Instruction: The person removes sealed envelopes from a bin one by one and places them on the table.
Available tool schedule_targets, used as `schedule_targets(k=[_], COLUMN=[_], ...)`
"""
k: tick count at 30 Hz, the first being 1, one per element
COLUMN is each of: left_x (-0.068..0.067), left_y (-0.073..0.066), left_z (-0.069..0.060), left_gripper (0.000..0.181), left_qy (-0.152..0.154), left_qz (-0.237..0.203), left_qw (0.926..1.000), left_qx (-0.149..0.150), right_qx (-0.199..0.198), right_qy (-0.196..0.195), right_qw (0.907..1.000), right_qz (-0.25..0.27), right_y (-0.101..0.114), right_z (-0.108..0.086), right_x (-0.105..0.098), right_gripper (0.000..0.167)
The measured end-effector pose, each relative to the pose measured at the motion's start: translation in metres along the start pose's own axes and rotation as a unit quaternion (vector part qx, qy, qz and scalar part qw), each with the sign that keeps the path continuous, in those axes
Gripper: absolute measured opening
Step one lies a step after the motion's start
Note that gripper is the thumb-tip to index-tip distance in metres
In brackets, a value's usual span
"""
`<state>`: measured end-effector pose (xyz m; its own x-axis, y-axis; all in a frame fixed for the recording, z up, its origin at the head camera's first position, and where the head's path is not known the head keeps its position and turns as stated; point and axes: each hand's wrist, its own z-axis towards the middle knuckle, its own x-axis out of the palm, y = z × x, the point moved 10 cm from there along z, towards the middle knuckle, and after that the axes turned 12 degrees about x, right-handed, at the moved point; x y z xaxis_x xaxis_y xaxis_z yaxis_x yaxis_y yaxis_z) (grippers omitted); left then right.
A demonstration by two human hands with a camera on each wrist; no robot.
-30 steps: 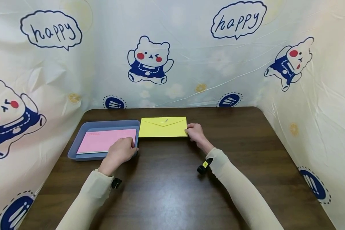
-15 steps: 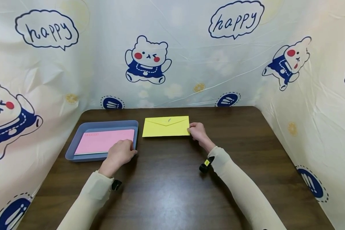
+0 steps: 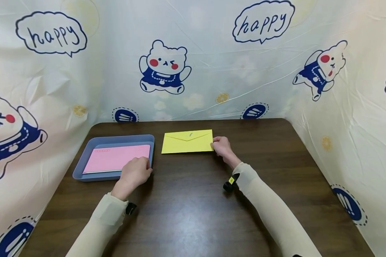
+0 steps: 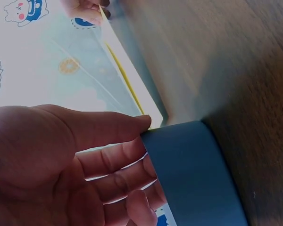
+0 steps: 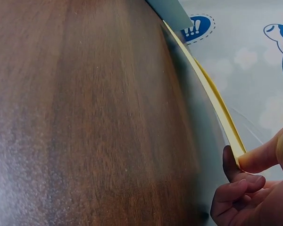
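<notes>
A yellow envelope (image 3: 188,142) with a pointed flap is held at its right edge by my right hand (image 3: 222,147). The right wrist view shows thumb and fingers pinching that edge, the envelope (image 5: 212,96) seen nearly edge-on and raised off the table. My left hand (image 3: 135,173) grips the right wall of a blue-grey tray (image 3: 96,177). From the left wrist, my thumb (image 4: 113,126) lies at the top of the tray wall (image 4: 193,174), fingers on the other side. Inside the tray lies a pink envelope (image 3: 112,159), its near right corner hidden by my left hand.
The dark brown wooden table (image 3: 186,210) reaches back to a printed cloth backdrop (image 3: 212,71) with bears and "happy" bubbles. Cloth also hangs along both sides. A black wrist camera (image 3: 229,185) is strapped to the right wrist, another (image 3: 130,208) to the left.
The yellow envelope has moved right with my right hand, and a gap now shows between it and the tray. My left hand keeps its grip on the tray. The head view has shifted slightly.
</notes>
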<state>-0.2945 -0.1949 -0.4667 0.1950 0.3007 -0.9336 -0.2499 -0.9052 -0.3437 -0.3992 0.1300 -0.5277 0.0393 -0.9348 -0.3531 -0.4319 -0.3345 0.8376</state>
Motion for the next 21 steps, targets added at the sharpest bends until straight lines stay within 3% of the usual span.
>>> schedule_targets(k=[6, 15, 21], left_x=[0.0004, 0.0038, 0.0020], left_y=[-0.0024, -0.0004, -0.0014], left_z=[-0.0020, -0.0016, 0.0000], left_gripper=[0.015, 0.018, 0.013], left_qy=[0.003, 0.010, 0.013], left_qz=[0.002, -0.007, 0.005], left_qw=[1.0000, 0.9998, 0.9999], left_qx=[0.004, -0.014, -0.005], right_qx=[0.004, 0.008, 0.006], right_qy=[0.006, 0.006, 0.003], right_qw=[1.0000, 0.9999, 0.9998], right_qz=[0.001, -0.010, -0.021], right_y=[0.0014, 0.0007, 0.0027], right_z=[0.0017, 0.0065, 0.0086], right_x=[-0.0001, 0.0029, 0.0052], right_gripper=[0.031, 0.036, 0.037])
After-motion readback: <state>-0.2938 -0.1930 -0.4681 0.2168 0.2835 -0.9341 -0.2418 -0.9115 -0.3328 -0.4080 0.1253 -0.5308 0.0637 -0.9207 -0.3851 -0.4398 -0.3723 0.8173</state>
